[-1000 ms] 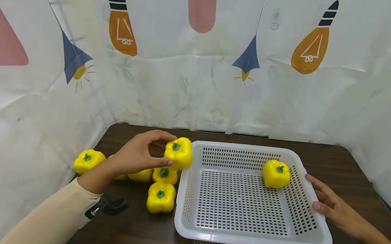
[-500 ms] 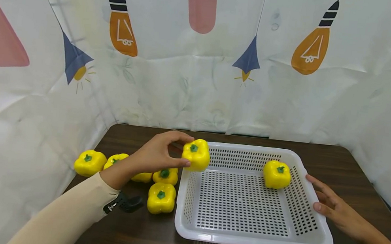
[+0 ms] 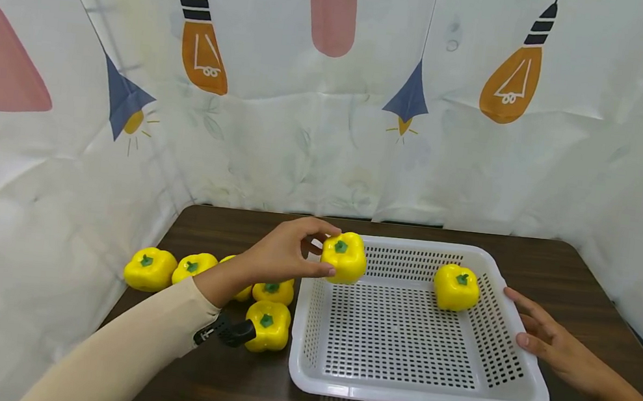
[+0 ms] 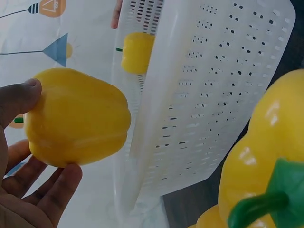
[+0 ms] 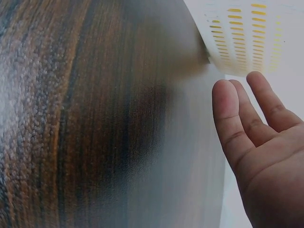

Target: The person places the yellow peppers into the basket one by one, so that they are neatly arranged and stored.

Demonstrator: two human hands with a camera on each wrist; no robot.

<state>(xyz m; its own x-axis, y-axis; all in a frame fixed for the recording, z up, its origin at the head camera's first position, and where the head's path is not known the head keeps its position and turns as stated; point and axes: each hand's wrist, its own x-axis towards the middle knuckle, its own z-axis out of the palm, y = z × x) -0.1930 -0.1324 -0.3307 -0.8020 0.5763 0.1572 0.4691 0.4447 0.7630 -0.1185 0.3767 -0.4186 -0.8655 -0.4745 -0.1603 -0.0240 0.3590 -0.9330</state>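
My left hand (image 3: pixel 287 247) pinches a yellow bell pepper (image 3: pixel 345 258) between thumb and fingers, above the left end of a white perforated basket (image 3: pixel 395 394). The left wrist view shows this pepper (image 4: pixel 78 116) held up off the basket, its green stem toward the palm. Inside the basket, near its right wall, sits another yellow pepper (image 3: pixel 456 288). My right hand (image 3: pixel 556 346) lies by the basket's right rim with its fingers loosely extended; whether they touch the rim I cannot tell. In the right wrist view that hand (image 5: pixel 266 137) holds nothing.
Several more yellow peppers stand on the dark wooden table (image 3: pixel 209 372) left of the basket, among them a front one (image 3: pixel 269 327) and a far-left one (image 3: pixel 149 269). My left forearm partly hides some of them. A patterned white cloth (image 3: pixel 302 159) hangs behind and beside the table.
My left hand has carried the pepper rightward, from beside the basket's left rim to over its left end. The right hand and the basket have stayed in place.
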